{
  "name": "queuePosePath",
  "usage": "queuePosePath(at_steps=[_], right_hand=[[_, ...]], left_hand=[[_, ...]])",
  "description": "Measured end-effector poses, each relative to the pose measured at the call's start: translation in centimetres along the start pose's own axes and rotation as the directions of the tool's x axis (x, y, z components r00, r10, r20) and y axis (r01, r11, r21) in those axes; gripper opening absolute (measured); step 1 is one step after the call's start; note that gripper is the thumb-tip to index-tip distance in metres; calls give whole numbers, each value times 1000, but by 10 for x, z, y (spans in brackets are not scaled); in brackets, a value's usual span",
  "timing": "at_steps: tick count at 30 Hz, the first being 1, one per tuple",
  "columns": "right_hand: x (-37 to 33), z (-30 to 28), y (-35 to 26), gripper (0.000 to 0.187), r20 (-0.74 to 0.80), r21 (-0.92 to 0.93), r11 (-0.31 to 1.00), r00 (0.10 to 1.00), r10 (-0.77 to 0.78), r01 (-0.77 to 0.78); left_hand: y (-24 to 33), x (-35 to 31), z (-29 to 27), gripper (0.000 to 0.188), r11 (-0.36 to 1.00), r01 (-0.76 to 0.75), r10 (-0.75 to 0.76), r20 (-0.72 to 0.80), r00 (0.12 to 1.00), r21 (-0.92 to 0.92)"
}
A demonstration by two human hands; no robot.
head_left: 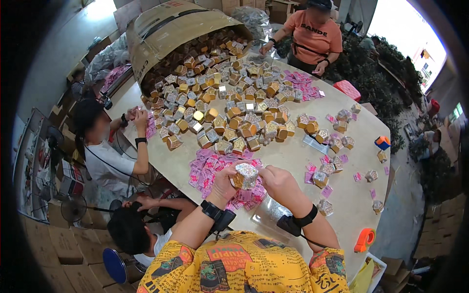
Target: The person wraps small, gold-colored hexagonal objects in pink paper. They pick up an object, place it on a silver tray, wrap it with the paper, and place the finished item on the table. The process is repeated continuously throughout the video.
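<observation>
Gold and glittery, the faceted box (245,177) hangs above the worktop (288,151), near its close edge!
Left hand (223,184) grips it; right hand (280,183) has fingers pinched narrow at its side, catch unclear. Seems a close-up handling step, calling next for steady left support.

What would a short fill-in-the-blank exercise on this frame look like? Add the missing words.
The left hand grips a glittery faceted ornament, with the right hand at its ____ (left or right) side.
Similar ornaments spill from a tipped box made of ____.
The small printed slips heaped near the left hand are mostly ____ in colour.
The round stool seat at lower left is ____.
Missing words: right; cardboard; pink; blue.
</observation>
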State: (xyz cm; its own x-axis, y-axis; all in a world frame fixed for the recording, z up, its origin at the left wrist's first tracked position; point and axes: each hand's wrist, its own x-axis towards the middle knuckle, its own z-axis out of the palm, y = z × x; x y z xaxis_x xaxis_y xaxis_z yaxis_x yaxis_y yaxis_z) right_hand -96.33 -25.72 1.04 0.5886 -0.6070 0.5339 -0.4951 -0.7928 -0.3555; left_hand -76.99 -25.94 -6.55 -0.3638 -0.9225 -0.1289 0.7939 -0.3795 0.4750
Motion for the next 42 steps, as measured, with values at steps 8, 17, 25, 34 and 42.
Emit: queuePosePath(at_steps=[8,17,25,34,42], right_hand=[[-2,-1,3,8,52,-24,1000,999,16,-15],[-4,3,-2,4,156,-133,987,982,106,-86],[-26,2,24,7,495,730,219,722,483,-647],[-70,43,27,12,600,754,-153,576,555,-638],[-96,45,70,11,325,729,100,470,821,-678]], left_hand=[[2,3,0,50,998,12,-16,50,999,68],[9,3,6,49,884,-67,76,-1,997,463],[1,-6,-3,49,951,70,-70,-11,997,302],[-30,-16,-24,45,931,218,-221,-24,975,292],[-53,6,-63,41,519,215,-96,-193,976,828]])
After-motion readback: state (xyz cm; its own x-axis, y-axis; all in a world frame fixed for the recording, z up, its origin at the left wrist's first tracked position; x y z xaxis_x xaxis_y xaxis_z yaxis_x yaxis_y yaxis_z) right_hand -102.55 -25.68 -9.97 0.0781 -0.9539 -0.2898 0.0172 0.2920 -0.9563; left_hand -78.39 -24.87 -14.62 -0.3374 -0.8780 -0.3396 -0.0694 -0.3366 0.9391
